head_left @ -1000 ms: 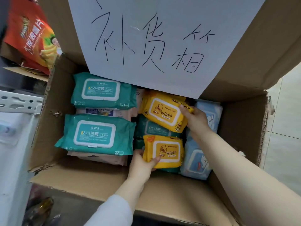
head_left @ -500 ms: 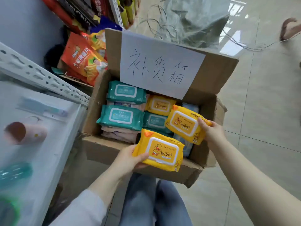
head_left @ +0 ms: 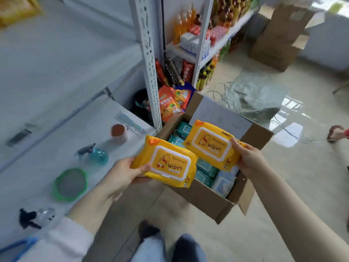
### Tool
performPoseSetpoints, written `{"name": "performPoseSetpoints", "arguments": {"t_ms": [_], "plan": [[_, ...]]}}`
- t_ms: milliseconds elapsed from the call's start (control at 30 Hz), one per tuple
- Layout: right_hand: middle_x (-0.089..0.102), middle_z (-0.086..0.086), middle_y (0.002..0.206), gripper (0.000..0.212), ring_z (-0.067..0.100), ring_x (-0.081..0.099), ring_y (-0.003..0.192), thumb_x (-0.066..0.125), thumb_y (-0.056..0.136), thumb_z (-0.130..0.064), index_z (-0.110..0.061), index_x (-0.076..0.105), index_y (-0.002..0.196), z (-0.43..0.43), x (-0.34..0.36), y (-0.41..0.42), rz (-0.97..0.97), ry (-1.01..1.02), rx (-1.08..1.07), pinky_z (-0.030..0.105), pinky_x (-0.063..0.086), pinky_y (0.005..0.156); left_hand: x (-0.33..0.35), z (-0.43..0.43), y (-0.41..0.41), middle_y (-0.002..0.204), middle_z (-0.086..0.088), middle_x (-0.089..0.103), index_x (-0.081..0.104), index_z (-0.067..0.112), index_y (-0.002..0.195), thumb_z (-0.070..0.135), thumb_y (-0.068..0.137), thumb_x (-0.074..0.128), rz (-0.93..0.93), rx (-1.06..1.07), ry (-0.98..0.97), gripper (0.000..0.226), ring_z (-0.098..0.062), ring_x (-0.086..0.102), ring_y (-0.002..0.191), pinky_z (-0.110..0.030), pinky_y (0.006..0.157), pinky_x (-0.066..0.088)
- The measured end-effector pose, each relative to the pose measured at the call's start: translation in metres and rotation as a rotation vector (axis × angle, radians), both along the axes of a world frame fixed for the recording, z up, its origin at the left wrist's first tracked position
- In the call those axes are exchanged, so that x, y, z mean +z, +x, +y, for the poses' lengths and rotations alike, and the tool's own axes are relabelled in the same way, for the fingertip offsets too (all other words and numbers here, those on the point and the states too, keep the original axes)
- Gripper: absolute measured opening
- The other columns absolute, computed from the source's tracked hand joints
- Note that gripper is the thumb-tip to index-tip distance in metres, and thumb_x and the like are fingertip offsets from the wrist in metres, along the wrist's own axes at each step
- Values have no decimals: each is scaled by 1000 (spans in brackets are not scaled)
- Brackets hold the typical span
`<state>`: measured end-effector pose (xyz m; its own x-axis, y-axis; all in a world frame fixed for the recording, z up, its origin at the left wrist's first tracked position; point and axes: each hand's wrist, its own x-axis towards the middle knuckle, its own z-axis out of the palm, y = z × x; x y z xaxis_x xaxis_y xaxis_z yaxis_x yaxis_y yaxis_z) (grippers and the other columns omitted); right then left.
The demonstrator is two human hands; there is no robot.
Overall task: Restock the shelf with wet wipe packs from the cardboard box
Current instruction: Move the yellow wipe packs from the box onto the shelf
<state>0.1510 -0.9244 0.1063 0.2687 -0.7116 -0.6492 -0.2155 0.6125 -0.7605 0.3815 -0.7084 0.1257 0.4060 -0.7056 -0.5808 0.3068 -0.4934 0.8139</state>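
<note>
My left hand (head_left: 124,172) grips one yellow wet wipe pack (head_left: 166,161) by its left end, held above the near left corner of the cardboard box (head_left: 204,197). My right hand (head_left: 249,159) grips a second yellow wet wipe pack (head_left: 211,144) by its right end, over the middle of the box. Inside the open box lie teal wipe packs (head_left: 204,172) and a light blue pack (head_left: 223,183), partly hidden by the held packs. The white shelf (head_left: 56,154) stretches along my left.
On the shelf stand a pink cup (head_left: 119,132), a teal spray bottle (head_left: 96,155), a green-rimmed round object (head_left: 70,184) and a clear spray bottle (head_left: 35,216). A perforated white upright (head_left: 149,72) rises behind the box. Snack bags (head_left: 170,104) and drinks fill further shelves. Another cardboard box (head_left: 283,35) stands far right.
Both hands have lifted the yellow packs up out of the box. My view has risen and swung left toward the shelf.
</note>
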Motion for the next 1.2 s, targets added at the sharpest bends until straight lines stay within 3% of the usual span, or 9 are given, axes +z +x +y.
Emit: {"name": "performPoseSetpoints", "arguments": {"t_ms": [133, 233, 367, 500, 567, 767, 933, 1067, 1200], "plan": [[71, 5, 73, 29, 16, 69, 60, 67, 79, -30, -6, 60, 93, 14, 74, 64, -111, -83, 48, 33, 59, 53, 65, 46, 40, 81, 1, 76, 66, 12, 91, 38, 52, 81, -30, 116, -155, 50, -16, 72, 77, -19, 61, 57], [68, 3, 76, 18, 14, 68, 62, 60, 86, -27, -10, 58, 87, 22, 119, 129, -160, -142, 121, 30, 60, 56, 100, 79, 77, 82, 0, 76, 66, 11, 91, 52, 35, 88, -63, 230, -235, 73, -12, 72, 75, -18, 61, 56], [71, -3, 59, 20, 10, 68, 53, 60, 85, -28, -9, 59, 90, 42, 160, 223, -247, -200, 238, 28, 58, 50, 133, 112, 133, 83, -3, 73, 61, 5, 98, 6, 88, 55, -119, 391, -291, 12, -9, 71, 67, -17, 61, 57], [72, 5, 90, 53, 17, 71, 74, 71, 62, -37, -7, 62, 105, 57, 181, 305, -306, -232, 350, 35, 59, 67, 146, 139, 178, 83, -2, 73, 63, 7, 93, 3, 89, 52, -162, 516, -353, 13, -9, 71, 69, -17, 59, 56], [70, 6, 97, 52, 16, 71, 76, 72, 59, -36, -8, 63, 102, 60, 188, 344, -339, -247, 398, 33, 59, 67, 148, 150, 201, 88, -2, 73, 63, 7, 96, 4, 89, 52, -186, 587, -379, 13, -8, 71, 73, -17, 60, 56], [66, 2, 86, 26, 10, 67, 65, 67, 82, -22, -8, 60, 102, 42, 199, 464, -362, -324, 490, 31, 59, 69, 146, 155, 279, 99, -4, 68, 62, 10, 96, 6, 92, 49, -221, 791, -446, 14, -5, 71, 74, -14, 59, 55], [65, 3, 93, 48, 15, 65, 78, 65, 84, -23, -1, 52, 125, -3, 194, 566, -372, -391, 674, 33, 58, 71, 134, 116, 353, 100, -2, 68, 61, 14, 98, 6, 92, 48, -273, 882, -460, 16, -5, 71, 76, -15, 62, 55], [67, 2, 91, 47, 7, 70, 66, 64, 82, -22, 0, 53, 123, -27, 191, 646, -389, -384, 843, 27, 59, 61, 123, 89, 408, 101, -1, 68, 59, 16, 101, 5, 92, 47, -282, 951, -481, 19, -5, 71, 79, -16, 64, 55], [73, 0, 89, 90, 13, 72, 77, 90, 34, -43, -5, 60, 110, -43, 187, 712, -365, -402, 1029, 26, 58, 59, 114, 77, 453, 104, 0, 68, 60, 18, 101, 8, 91, 51, -336, 987, -430, 17, -6, 71, 82, -16, 66, 56]]}}
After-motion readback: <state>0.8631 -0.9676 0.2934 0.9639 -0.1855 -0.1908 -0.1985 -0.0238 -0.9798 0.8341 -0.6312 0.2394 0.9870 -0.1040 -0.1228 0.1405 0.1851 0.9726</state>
